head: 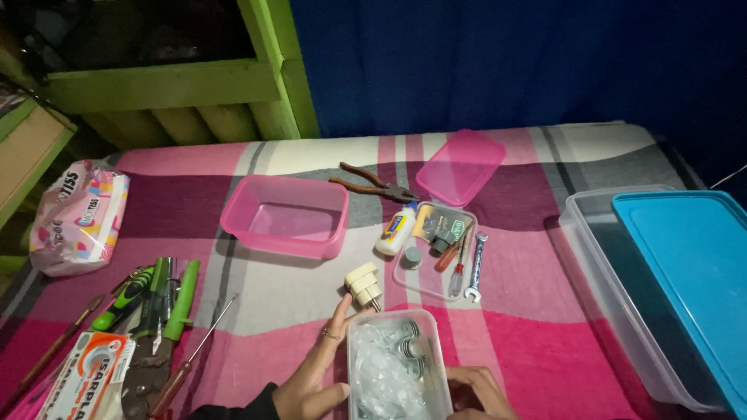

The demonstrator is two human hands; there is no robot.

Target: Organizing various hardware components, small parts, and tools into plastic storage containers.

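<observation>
A small clear plastic box [397, 362] with shiny metal parts and crumpled plastic inside stands on the pink checked cloth [257, 311] near the front edge. My left hand [315, 373] lies flat against the box's left side, fingers stretched out, a ring on one finger. My right hand [478, 393] touches the box's lower right corner, fingers curled. Just past my left fingertips lies a cream plug adapter [363, 285].
A pink tub [286, 215], pliers [372, 183], a pink lid [461, 166], a glue bottle [395, 230], a clear lid [436, 250] with screwdrivers and a spanner [475, 269]. Large clear bin [622, 295] with blue lid [692, 264] at right. Green-handled tools [159, 311] and tissue pack [78, 214] at left.
</observation>
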